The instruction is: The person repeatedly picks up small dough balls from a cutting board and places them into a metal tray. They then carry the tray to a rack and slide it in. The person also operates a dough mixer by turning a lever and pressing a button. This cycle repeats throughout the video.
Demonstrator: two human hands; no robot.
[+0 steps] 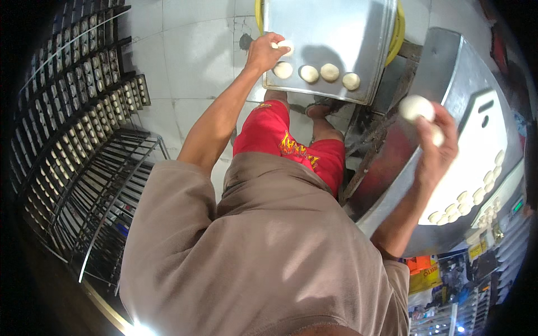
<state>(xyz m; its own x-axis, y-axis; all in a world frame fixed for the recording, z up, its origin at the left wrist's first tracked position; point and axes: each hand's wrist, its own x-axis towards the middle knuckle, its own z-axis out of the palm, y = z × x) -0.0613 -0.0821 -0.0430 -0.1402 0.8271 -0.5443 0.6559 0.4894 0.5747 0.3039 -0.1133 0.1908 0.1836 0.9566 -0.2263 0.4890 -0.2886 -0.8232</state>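
In front of my legs lies a metal baking tray (332,25), with several round dough balls (309,74) in an uneven row along its near edge. My left hand (265,52) is over the tray's left side, its fingers around a pale dough ball (287,47). A smaller bit of dough shows between those fingers; whether it is a separate piece I cannot tell. Out to the right, my right hand (439,145) is raised above the steel table's edge. It holds one dough ball (417,109) at the fingertips and another (437,135) against the palm, both slightly blurred.
On the steel table (435,54) at right lies a white cutting board (483,138) with several dough pieces along its far side. A scale with a lit green display (518,206) stands beyond. Left, a metal rack (122,168) holds trays of dough. Something yellow and rounded (397,33) sits under the baking tray.
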